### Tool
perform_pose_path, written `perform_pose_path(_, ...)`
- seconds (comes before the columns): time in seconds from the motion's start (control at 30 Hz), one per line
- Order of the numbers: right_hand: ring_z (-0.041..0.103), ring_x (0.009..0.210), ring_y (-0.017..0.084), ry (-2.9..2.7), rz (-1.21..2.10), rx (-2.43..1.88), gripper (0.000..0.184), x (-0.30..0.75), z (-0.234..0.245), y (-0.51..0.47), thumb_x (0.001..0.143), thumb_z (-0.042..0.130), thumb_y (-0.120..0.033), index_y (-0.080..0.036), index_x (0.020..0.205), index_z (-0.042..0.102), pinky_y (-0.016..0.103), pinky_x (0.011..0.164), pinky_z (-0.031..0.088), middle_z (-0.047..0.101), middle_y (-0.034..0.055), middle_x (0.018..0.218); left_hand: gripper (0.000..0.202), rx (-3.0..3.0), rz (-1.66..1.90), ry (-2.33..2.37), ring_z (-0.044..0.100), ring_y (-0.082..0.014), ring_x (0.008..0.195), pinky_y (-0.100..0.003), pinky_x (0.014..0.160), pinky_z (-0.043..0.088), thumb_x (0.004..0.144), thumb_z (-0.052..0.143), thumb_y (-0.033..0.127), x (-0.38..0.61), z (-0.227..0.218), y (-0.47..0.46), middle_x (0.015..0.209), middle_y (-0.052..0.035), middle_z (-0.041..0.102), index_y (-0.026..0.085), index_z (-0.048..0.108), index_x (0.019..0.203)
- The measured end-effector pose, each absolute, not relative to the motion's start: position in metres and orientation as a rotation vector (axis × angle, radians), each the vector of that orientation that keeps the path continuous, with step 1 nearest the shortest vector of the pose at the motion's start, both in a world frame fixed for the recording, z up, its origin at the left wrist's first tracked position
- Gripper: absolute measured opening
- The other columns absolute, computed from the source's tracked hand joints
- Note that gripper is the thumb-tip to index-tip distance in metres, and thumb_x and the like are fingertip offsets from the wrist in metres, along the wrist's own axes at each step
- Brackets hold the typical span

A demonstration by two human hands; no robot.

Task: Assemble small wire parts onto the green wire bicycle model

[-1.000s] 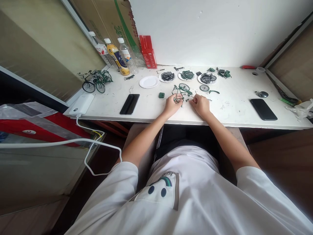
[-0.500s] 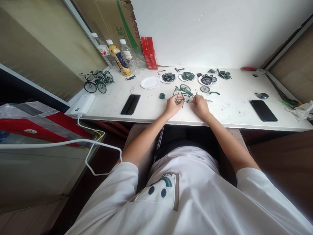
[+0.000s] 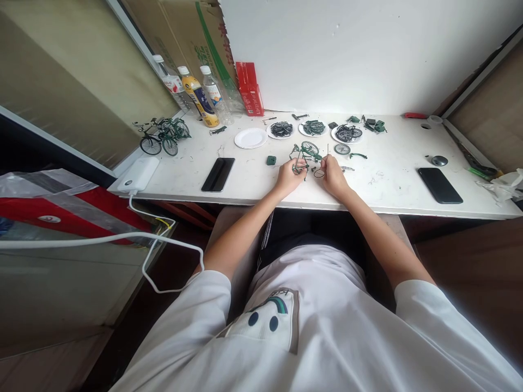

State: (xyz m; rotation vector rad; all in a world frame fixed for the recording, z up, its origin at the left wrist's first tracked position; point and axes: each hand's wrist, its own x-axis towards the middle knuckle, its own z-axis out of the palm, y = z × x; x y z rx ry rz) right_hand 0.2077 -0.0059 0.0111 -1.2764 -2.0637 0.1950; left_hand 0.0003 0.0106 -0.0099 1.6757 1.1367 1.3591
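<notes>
My left hand (image 3: 293, 175) is closed around a partly built green model bicycle (image 3: 301, 158), which has one spoked wheel (image 3: 309, 147) on it. My right hand (image 3: 333, 173) pinches a thin dark part (image 3: 318, 173) that ends in a small loop beside the fingers. A slender upright tip shows above that hand; whether it belongs to the same part I cannot tell. Tiny dark pieces lie on the table between the hands. To the right of the bicycle rest a loose wheel (image 3: 342, 149) and a curved green piece (image 3: 358, 155). A green block (image 3: 271, 160) sits left of the bicycle.
Paper plates at the back hold dark frames (image 3: 281, 129), green parts (image 3: 314, 127) and wheels (image 3: 347, 133). A bare plate (image 3: 250, 138) stands beside them. Assembled model bicycles (image 3: 163, 136), bottles (image 3: 199, 98), a red box (image 3: 250, 90) and two phones (image 3: 218, 175) flank the work area.
A thin dark loop now shows at my right fingertips, and the hand has shifted slightly toward the bicycle. My left hand keeps its hold on the bicycle.
</notes>
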Motion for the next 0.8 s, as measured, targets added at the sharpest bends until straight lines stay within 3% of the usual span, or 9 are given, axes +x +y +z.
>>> perform_pose_path(0.23,0.050,0.093,0.025,-2.065,0.225,-1.234,0.038,0.2065,0.0152,-0.0099,0.074,0.044,-0.002,-0.029,0.096,0.028,0.037,0.084,0.044,0.052,0.0062,0.098,0.024,1.699,1.346,1.135,0.081,-0.0246,0.111,-0.030,0.082,0.063,0.087,0.077,0.019,0.0001,-0.0095,0.0104,0.120,-0.0148,0.083,0.017,0.076,0.110)
perform_pose_path(0.8,0.049,0.092,0.026,-2.103,0.274,-1.233,0.035,0.2053,0.0177,-0.0134,0.076,0.045,-0.005,-0.029,0.096,0.031,0.040,0.085,0.046,0.052,0.0059,0.096,0.022,1.724,1.340,1.102,0.080,-0.0253,0.113,-0.031,0.082,0.063,0.089,0.077,0.021,0.0007,-0.0100,0.0102,0.120,-0.0138,0.083,0.018,0.076,0.110)
